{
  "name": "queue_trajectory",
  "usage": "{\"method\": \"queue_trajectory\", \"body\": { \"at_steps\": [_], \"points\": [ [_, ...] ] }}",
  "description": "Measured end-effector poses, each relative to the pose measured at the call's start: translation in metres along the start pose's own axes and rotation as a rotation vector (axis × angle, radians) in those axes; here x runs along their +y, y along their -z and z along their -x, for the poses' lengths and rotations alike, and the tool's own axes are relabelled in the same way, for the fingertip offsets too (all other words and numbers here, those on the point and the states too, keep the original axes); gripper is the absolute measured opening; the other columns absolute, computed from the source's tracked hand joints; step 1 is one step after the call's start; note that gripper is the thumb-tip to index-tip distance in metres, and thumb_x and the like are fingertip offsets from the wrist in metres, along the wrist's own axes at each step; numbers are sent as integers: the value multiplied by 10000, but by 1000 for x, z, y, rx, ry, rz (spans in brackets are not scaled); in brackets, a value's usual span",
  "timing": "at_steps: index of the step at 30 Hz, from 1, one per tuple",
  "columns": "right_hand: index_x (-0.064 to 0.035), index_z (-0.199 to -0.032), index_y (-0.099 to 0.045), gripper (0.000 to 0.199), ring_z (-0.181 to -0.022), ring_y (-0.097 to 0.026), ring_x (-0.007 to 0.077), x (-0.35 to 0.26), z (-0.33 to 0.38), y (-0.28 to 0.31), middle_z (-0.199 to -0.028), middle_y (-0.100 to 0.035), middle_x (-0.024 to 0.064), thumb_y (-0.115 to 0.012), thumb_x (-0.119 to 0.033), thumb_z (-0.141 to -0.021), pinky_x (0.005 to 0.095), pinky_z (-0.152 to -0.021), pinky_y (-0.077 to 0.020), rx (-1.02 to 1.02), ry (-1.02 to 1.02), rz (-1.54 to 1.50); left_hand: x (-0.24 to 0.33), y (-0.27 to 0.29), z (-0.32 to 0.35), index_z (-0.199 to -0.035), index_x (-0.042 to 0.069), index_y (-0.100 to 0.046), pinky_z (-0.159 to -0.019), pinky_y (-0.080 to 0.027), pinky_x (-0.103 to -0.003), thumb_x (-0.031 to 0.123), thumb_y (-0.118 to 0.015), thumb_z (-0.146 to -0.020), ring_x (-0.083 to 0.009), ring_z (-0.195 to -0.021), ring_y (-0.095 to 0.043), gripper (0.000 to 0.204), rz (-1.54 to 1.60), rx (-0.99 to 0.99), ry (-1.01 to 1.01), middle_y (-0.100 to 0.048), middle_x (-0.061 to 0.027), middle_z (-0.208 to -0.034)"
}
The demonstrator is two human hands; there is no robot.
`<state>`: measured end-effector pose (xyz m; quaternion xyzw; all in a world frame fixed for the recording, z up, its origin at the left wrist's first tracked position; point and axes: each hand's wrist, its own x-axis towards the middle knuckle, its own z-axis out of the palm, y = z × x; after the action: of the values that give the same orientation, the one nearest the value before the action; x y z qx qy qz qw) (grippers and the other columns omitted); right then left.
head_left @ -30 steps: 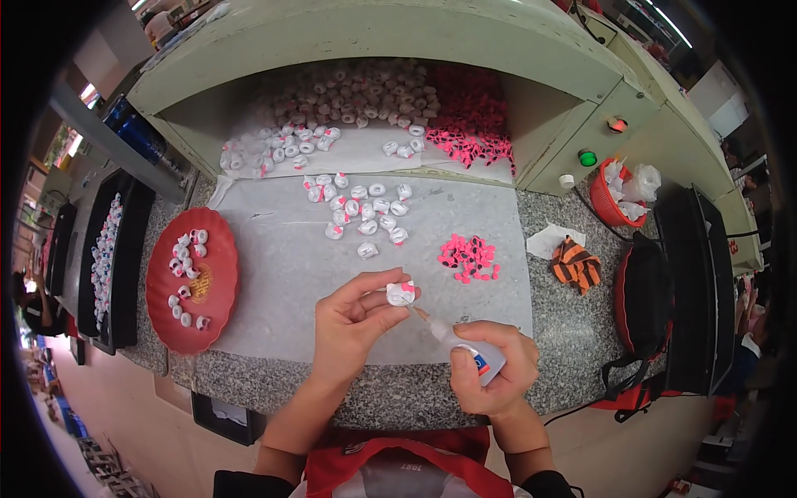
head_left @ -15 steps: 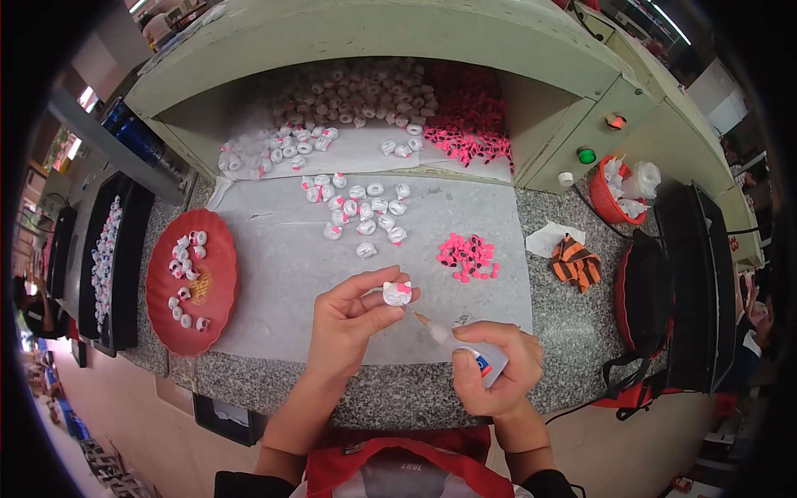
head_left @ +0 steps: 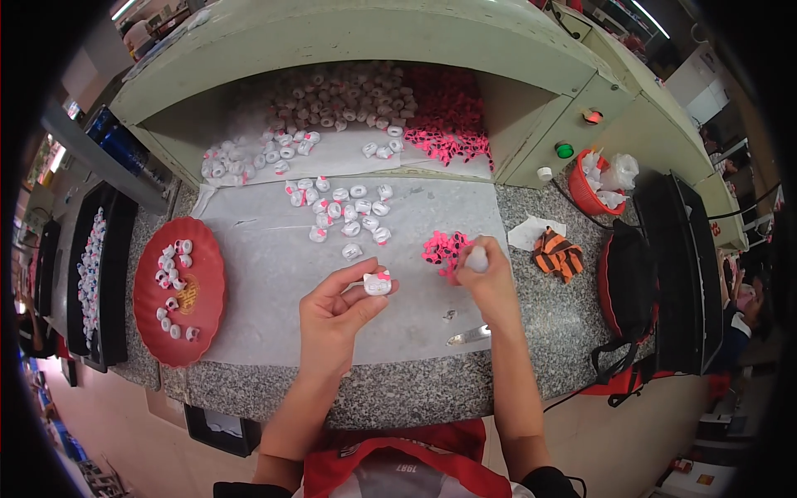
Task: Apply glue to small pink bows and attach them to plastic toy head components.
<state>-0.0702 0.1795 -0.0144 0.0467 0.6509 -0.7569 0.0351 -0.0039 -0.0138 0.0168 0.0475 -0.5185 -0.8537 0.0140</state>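
Note:
Between the thumb and fingers of my left hand [head_left: 336,311] sits a small white cat-head figure [head_left: 378,284] with a pink bow, held above the paper sheet. My right hand [head_left: 488,282] is closed around a whitish squeeze bottle [head_left: 476,259], most of it hidden in the palm. Its fingertips are at the edge of a pile of small pink pieces [head_left: 442,247] with dark spots; whether they pinch one is hidden. Beyond my left hand lies a loose group of white cat heads [head_left: 350,228], some showing pink parts.
A red scalloped plate [head_left: 149,332] with several cat heads lies at left, beside a black tray [head_left: 116,290]. The green-grey cabinet [head_left: 349,50] stands behind with more heads and pink pieces. At right are a striped cloth [head_left: 558,255], a red basket [head_left: 585,195] and a black bag [head_left: 627,282].
My right hand has moved away from the cat head, up and right to the pink pieces, with the bottle. A metal blade now shows on the paper. The view has shifted slightly.

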Motion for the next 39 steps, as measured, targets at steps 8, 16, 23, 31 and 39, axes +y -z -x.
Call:
{"method": "queue_trajectory", "body": {
  "at_steps": [8,16,23,31,39],
  "points": [
    [-74,-786,-632,180,-704,-583,260,16,-2,-19,-816,-597,96,-693,-176,-651,333,-629,-457,110,326,1141,1,2,-2,-1090,-55,-507,-827,-467,-329,-118,-545,-724,-230,-900,-586,373,12,65,-25,-555,-139,-1053],
    [-8,-831,-621,146,-563,-542,114,-23,16,-18,-728,-608,61,-656,-67,-702,228,-510,-430,-37,-84,257,-18,-3,-3,-1085,-41,-511,-793,-481,-285,-114,-551,-734,-198,-903,-583,361,-146,52,-48,-552,-122,-1034],
    [10,-812,-620,115,-597,-526,95,-22,42,-36,-724,-585,45,-644,26,-700,213,-535,-436,-219,123,54,-30,-12,0,-1057,-37,-521,-780,-477,-242,-171,-498,-737,-164,-934,-555,348,-332,23,-259,-473,-87,-1059],
    [5,-776,-623,114,-616,-536,88,-25,53,-48,-713,-599,52,-687,3,-681,206,-550,-444,-214,88,113,-26,-9,7,-1023,-22,-544,-816,-485,-268,-165,-511,-720,-184,-963,-541,337,-308,15,-292,-479,-109,-1053],
    [-16,-792,-582,191,-604,-536,76,-14,32,-29,-717,-596,46,-711,-10,-652,196,-528,-438,-161,77,151,-21,-14,-6,-1051,-51,-537,-831,-462,-270,-157,-530,-715,-204,-996,-520,353,-320,-112,-271,-460,-148,-1122]
  ]
}}
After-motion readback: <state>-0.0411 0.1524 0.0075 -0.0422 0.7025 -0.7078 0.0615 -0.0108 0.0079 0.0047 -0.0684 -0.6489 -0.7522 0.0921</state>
